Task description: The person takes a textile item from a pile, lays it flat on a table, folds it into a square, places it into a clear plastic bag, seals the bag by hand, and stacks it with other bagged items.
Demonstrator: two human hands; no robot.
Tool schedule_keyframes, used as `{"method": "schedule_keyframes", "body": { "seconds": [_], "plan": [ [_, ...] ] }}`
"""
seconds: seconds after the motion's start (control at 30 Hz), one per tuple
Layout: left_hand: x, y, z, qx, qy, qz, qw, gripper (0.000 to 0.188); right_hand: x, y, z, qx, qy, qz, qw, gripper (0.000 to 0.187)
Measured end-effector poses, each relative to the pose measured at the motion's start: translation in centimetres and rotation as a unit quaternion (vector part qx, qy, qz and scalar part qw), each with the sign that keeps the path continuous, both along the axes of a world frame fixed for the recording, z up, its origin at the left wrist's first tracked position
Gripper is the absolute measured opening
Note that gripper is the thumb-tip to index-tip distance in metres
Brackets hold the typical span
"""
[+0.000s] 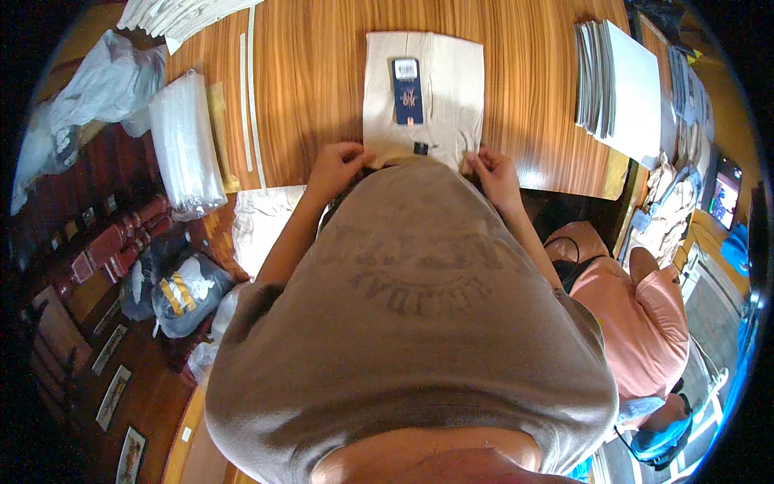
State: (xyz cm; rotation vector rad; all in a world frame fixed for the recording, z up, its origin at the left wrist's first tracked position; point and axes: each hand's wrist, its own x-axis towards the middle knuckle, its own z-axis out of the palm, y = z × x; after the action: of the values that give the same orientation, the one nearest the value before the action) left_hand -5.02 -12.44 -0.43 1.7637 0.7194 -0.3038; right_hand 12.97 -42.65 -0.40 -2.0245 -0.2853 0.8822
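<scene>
A folded beige garment (435, 89) lies flat on the wooden table in front of me. On it rests a dark blue hang tag (409, 101) with a white sticker at its top. A small black label (421, 148) shows near the garment's close edge. My left hand (339, 169) pinches the near left corner, fingers closed on the cloth. At the near right corner my right hand (496, 176) does the same between thumb and fingers. My own torso hides part of the garment's near edge.
Clear plastic bags lie in a stack (187, 145) at the table's left edge. White boards (617, 89) are piled at the right. Two pale strips (251, 113) lie on the tabletop (314, 73). Another person in a pink shirt (637, 323) sits close on my right.
</scene>
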Motion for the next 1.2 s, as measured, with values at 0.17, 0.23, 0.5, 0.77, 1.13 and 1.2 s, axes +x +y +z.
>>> {"method": "schedule_keyframes", "body": {
  "seconds": [0.17, 0.23, 0.5, 0.77, 1.13, 1.2],
  "plan": [
    [-0.1, -1.2, 0.5, -0.014, -0.089, 0.091, 0.992, 0.044, -1.4, 0.0, 0.9, 0.1, -0.055, -0.048, 0.992, 0.031],
    [-0.6, -1.3, 0.3, 0.042, -0.154, 0.043, 0.986, 0.045, -1.5, -0.7, 1.4, 0.097, -0.085, 0.001, 0.992, 0.035],
    [-1.4, -1.5, -2.1, 0.125, -0.227, 0.038, 0.965, 0.022, -1.3, -1.5, -1.2, 0.095, -0.341, 0.069, 0.933, 0.026],
    [-0.1, -3.4, -1.2, -0.009, -0.151, 0.145, 0.978, 0.019, -2.0, -0.1, -1.0, 0.105, -0.265, -0.002, 0.958, 0.016],
    [1.9, -2.0, -2.2, -0.257, -0.039, 0.185, 0.948, 0.023, 0.2, 1.5, -2.2, 0.141, 0.18, -0.151, 0.962, 0.027],
    [2.3, -0.9, -2.0, -0.253, -0.015, 0.142, 0.957, 0.027, 1.2, 1.8, -1.6, 0.127, 0.187, -0.125, 0.966, 0.029]
  ]
}}
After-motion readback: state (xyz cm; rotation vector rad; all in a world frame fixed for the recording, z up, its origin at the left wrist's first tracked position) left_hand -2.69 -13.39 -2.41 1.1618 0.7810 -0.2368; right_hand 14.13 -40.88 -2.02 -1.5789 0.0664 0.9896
